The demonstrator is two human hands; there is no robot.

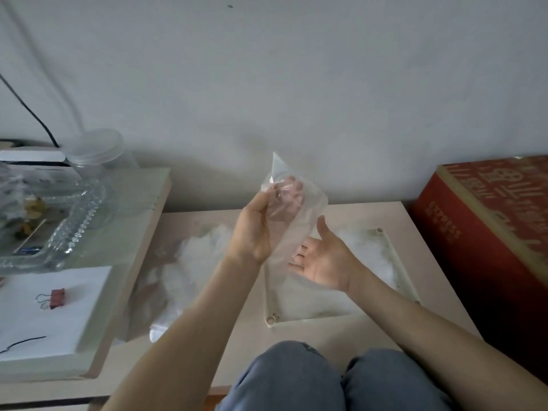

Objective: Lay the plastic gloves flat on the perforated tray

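A clear plastic glove (296,203) hangs in the air above the low table, and my left hand (261,223) grips its upper part with curled fingers. My right hand (323,259) is palm up with straight fingers under the glove's lower end, touching it. Below both hands lies the cream perforated tray (397,259), with pale plastic gloves (370,262) lying on it. A heap of more clear gloves (189,262) sits on the table left of the tray.
A red cardboard box (486,232) stands at the right. On a raised board at the left are a glass dish (59,221), a clear jar (100,161), white paper with a red binder clip (56,298). My knees (326,381) are at the near edge.
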